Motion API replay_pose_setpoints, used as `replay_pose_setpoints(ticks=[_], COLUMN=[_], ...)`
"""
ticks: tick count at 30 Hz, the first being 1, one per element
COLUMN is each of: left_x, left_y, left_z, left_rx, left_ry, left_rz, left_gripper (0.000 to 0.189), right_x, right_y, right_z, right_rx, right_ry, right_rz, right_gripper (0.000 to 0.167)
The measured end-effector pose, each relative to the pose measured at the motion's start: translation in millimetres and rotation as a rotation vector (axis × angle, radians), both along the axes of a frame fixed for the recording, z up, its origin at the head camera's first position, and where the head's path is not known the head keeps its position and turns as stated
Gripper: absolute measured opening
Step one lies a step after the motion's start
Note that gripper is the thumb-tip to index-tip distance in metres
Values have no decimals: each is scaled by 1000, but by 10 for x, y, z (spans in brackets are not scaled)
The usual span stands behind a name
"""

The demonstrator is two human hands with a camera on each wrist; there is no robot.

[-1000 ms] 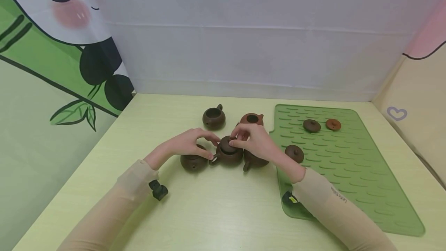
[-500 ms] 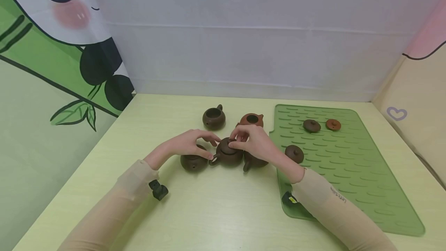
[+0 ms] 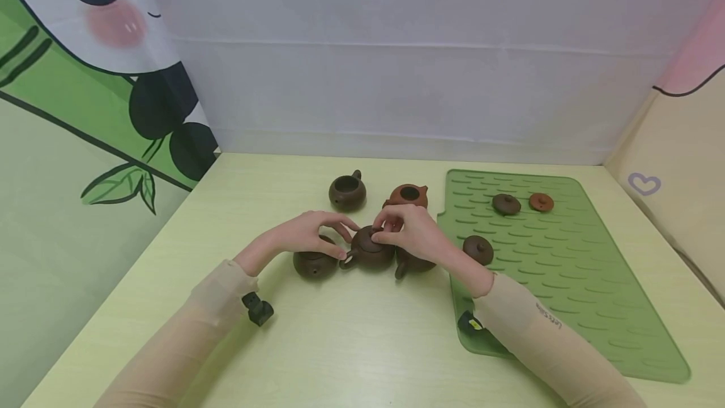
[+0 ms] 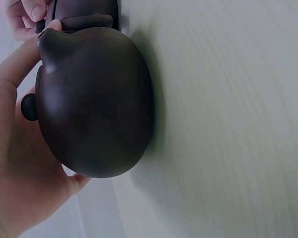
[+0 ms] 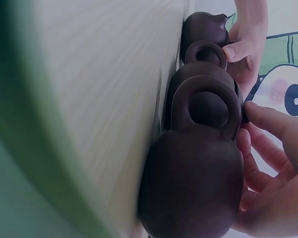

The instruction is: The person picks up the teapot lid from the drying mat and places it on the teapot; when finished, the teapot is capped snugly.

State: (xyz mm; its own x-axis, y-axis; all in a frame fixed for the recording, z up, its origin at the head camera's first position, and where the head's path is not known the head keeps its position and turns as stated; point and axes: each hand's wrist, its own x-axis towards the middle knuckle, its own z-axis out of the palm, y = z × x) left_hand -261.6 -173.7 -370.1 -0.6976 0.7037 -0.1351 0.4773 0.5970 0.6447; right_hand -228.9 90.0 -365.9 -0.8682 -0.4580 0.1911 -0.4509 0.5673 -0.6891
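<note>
A dark brown teapot [image 3: 376, 258] stands in the middle, its looped handle toward the left hand [image 3: 306, 232]. That hand holds it by the handle, thumb on the loop, fingers arched over a neighbouring lidded teapot [image 4: 97, 104]. Pinched by its knob between thumb and fingers of the right hand [image 3: 412, 228], the middle teapot's lid [image 3: 368, 242] sits level over the opening. Close on the right, partly hidden under the right hand, is another dark teapot [image 5: 193, 183]; in the right wrist view its handle overlaps the middle one.
Behind the hands stand an open dark teapot [image 3: 347, 194] and an open reddish one [image 3: 409, 195]. A green mat [image 3: 555, 288] on the right bears a dark lid [image 3: 506, 204], a reddish lid [image 3: 541, 203] and another dark lid [image 3: 478, 250]. A pale wall backs the table.
The lid in the right hand was tilted and raised at the middle teapot's opening; it has come down and now lies level. The left hand has stayed in place.
</note>
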Motion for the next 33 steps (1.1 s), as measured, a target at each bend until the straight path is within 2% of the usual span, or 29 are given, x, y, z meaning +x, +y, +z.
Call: replay_pose_setpoints(ticks=[17, 24, 33], left_x=[31, 25, 22], left_y=[7, 12, 6], left_z=[34, 27, 26], left_rx=[6, -19, -18], left_ry=[2, 35, 29], left_rz=[5, 5, 6], left_gripper=[54, 55, 55], right_x=[18, 54, 122], right_y=[27, 166, 410], right_z=[51, 116, 207], right_rx=[4, -22, -16], right_ry=[-4, -13, -6], right_rz=[11, 1, -46], right_gripper=[15, 22, 18])
